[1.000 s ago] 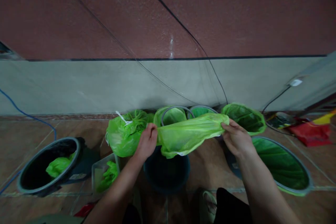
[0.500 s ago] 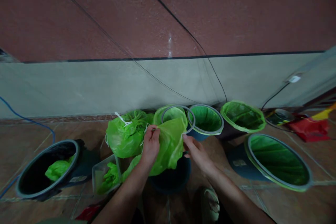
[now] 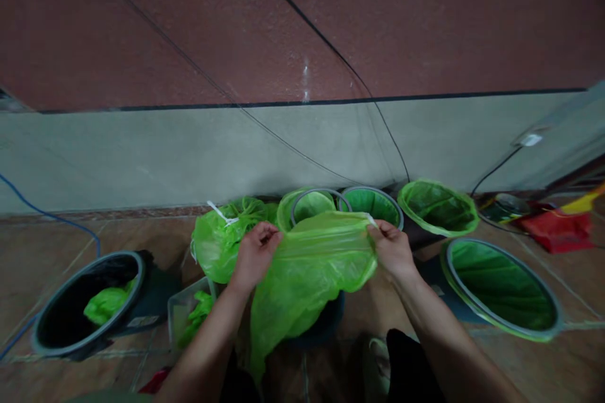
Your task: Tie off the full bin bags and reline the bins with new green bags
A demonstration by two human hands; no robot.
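A thin green trash bag (image 3: 314, 264) is stretched flat between my hands. My left hand (image 3: 258, 250) pinches its left upper corner. At the opposite upper corner, beside a bit of white drawstring, my right hand (image 3: 391, 247) grips the bag. Its lower part hangs down at the left, in front of a dark bin (image 3: 326, 321) that it mostly covers. Behind the bag a loose grey ring (image 3: 347, 200) shows in part. Left of my left hand sits a filled green bag (image 3: 215, 252) with a white tie.
Green-lined bins stand along the wall, such as one with a grey rim (image 3: 373, 208) and one with a bag-covered rim (image 3: 437, 208). A larger lined bin (image 3: 432, 280) leans at the right. At the left are a dark bin (image 3: 155, 289) and a clear container (image 3: 174, 315). A red dustpan (image 3: 558, 227) lies far right.
My hands have moved apart, the right one going farther right and slightly up. The bag's top edge is now pulled out straight and wide, and more of the bag hangs down.
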